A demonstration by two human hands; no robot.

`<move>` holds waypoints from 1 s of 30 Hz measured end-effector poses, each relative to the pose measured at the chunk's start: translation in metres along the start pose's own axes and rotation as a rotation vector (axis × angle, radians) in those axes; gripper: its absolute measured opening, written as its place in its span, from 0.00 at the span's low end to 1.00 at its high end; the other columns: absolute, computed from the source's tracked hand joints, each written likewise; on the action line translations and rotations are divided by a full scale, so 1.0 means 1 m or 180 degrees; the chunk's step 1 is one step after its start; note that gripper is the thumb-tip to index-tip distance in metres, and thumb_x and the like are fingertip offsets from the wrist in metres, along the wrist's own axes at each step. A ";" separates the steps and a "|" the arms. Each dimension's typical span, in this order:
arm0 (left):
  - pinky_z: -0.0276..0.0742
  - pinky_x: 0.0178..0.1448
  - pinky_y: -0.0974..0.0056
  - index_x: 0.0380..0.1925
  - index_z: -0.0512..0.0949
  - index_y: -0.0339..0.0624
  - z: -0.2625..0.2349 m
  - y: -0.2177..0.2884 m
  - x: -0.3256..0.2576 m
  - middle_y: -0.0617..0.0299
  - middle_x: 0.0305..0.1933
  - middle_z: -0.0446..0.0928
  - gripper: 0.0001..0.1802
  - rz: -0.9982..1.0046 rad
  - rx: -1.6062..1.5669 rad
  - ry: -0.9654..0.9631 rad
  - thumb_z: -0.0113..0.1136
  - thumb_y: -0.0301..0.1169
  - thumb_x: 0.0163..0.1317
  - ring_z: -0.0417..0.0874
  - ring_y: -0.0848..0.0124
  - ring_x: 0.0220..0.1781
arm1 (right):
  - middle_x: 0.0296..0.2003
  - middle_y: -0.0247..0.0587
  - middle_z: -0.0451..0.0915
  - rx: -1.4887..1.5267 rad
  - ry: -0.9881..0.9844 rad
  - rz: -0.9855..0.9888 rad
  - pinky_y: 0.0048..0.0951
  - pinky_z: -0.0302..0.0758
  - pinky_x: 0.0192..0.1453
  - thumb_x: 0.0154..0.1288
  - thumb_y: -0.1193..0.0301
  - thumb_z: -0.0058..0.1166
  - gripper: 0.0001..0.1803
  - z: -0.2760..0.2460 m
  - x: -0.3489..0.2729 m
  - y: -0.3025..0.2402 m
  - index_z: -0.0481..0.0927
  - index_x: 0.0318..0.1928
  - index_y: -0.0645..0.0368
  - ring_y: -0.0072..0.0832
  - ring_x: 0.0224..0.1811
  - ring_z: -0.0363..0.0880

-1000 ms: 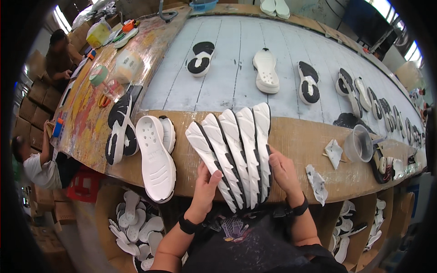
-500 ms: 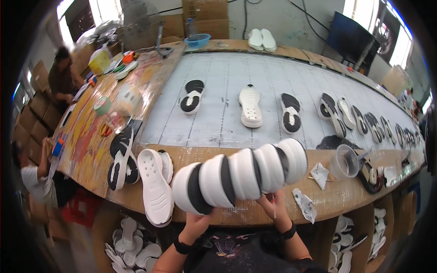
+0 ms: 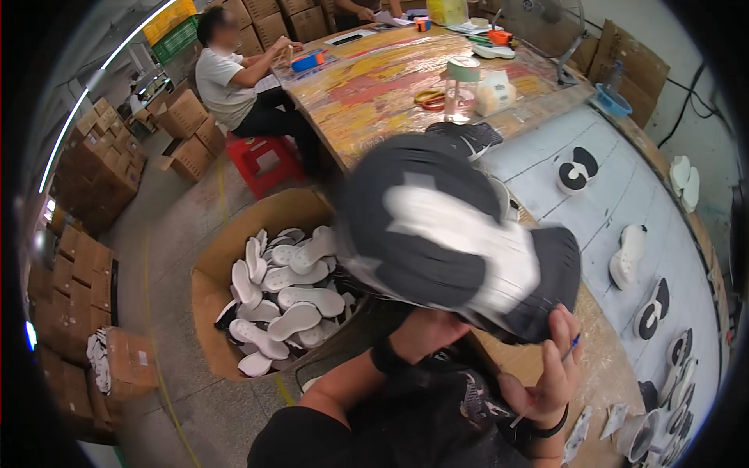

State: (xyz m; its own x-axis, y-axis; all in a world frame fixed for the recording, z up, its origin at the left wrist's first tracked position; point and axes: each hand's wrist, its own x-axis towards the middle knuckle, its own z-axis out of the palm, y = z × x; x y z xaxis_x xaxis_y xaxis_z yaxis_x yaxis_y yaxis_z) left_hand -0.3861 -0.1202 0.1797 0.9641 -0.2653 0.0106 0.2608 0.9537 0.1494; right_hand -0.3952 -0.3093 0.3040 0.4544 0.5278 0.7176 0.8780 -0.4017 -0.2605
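A stack of black-and-white shoe soles is in front of me, blurred by motion, with a black-and-white tread facing up. My left hand grips it from below, its fingers mostly hidden under the stack. At the stack's right end, my right hand holds its edge with curled fingers. A thin stick with a blue part also shows between the right fingers. Left of the stack stands an open cardboard box full of loose white soles.
A co-worker sits on a red stool at the paint-stained table. A jar with a green lid stands there. Single soles lie on the pale work surface to the right. A plastic cup is near the lower right.
My view has swung left, from the long work surface toward the floor box. The stack has moved with my hands and tipped, so its tread now shows instead of its white sides.
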 end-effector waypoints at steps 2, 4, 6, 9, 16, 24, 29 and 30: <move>0.58 0.63 0.58 0.52 0.67 0.42 0.032 0.024 -0.015 0.58 0.56 0.67 0.34 0.1829 0.3095 0.0069 0.60 0.49 0.49 0.67 0.63 0.57 | 0.51 0.58 0.69 0.0459 0.0233 -0.0006 0.44 0.67 0.53 0.38 0.71 0.66 0.36 0.012 0.004 0.010 0.67 0.53 0.60 0.56 0.50 0.69; 0.59 0.64 0.55 0.57 0.62 0.42 0.000 0.061 -0.034 0.56 0.60 0.63 0.49 0.1453 -0.0352 -0.0025 0.66 0.56 0.36 0.64 0.61 0.60 | 0.51 0.59 0.69 0.0979 0.0250 0.0529 0.42 0.68 0.53 0.42 0.76 0.63 0.31 0.011 0.000 0.017 0.70 0.51 0.62 0.54 0.51 0.70; 0.59 0.65 0.56 0.58 0.56 0.32 0.015 0.086 -0.050 0.48 0.62 0.58 0.51 0.2171 -0.0286 0.0010 0.66 0.52 0.39 0.61 0.58 0.62 | 0.51 0.56 0.70 0.1130 0.0211 0.1010 0.38 0.68 0.54 0.45 0.78 0.60 0.28 0.008 -0.006 0.029 0.70 0.51 0.62 0.48 0.51 0.71; 0.61 0.64 0.59 0.62 0.48 0.33 0.035 0.106 -0.063 0.52 0.64 0.56 0.46 0.2104 -0.0212 0.0388 0.57 0.50 0.53 0.59 0.61 0.65 | 0.50 0.52 0.72 0.1414 0.0410 0.1685 0.33 0.70 0.52 0.49 0.79 0.56 0.23 0.001 -0.024 0.045 0.71 0.50 0.63 0.41 0.50 0.73; 0.67 0.50 0.63 0.60 0.55 0.40 0.173 0.018 0.097 0.49 0.62 0.60 0.28 -0.0945 0.1894 -0.0891 0.43 0.40 0.64 0.69 0.62 0.56 | 0.46 0.47 0.76 0.1848 0.1314 0.2945 0.27 0.72 0.48 0.56 0.81 0.49 0.18 -0.019 -0.085 0.082 0.73 0.49 0.63 0.30 0.47 0.75; 0.57 0.59 0.46 0.59 0.57 0.36 0.038 -0.124 0.389 0.43 0.63 0.52 0.43 0.0566 0.8660 -0.1679 0.60 0.49 0.48 0.52 0.51 0.65 | 0.37 0.45 0.80 0.1592 0.1517 0.4027 0.26 0.72 0.47 0.56 0.78 0.50 0.13 -0.024 -0.139 0.098 0.76 0.44 0.64 0.28 0.41 0.79; 0.55 0.59 0.39 0.59 0.58 0.46 -0.041 -0.124 0.477 0.43 0.63 0.51 0.47 0.0540 0.9234 0.0148 0.66 0.51 0.39 0.47 0.46 0.66 | 0.35 0.45 0.80 0.1604 0.1611 0.4216 0.24 0.73 0.43 0.57 0.76 0.52 0.13 -0.030 -0.157 0.114 0.77 0.43 0.62 0.30 0.39 0.79; 0.55 0.58 0.38 0.59 0.58 0.47 -0.052 -0.111 0.484 0.43 0.62 0.53 0.48 0.0619 0.9220 0.0236 0.67 0.51 0.38 0.50 0.47 0.64 | 0.35 0.45 0.80 0.1595 0.1622 0.4239 0.24 0.73 0.43 0.57 0.76 0.52 0.13 -0.030 -0.159 0.114 0.77 0.44 0.62 0.30 0.38 0.79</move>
State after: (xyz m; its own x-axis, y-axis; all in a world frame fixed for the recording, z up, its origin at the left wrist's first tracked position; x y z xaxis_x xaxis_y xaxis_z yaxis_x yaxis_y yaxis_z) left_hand 0.0544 -0.3477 0.1170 0.9653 -0.2176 0.1446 -0.2319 -0.9685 0.0908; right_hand -0.3715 -0.4619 0.1796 0.9292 -0.3559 -0.0997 -0.1137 -0.0188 -0.9933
